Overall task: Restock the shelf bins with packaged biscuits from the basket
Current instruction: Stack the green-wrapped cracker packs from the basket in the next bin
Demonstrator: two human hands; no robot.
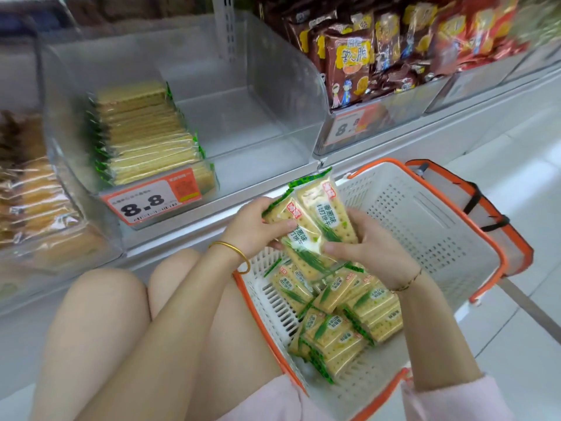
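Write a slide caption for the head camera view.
Left hand and right hand hold two cracker packets over the orange-rimmed basket, facing a half-filled clear bin.

Green-edged biscuit packs [312, 220] held fanned above the white, orange-rimmed basket [425, 214], loose packs [340, 317] heaped in its near end, clear shelf bin [273, 95] with an upright row [145, 132] along its left side

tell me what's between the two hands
The biscuit packs, at least two, which the left hand and right hand both grip above the basket; the head view shows it.
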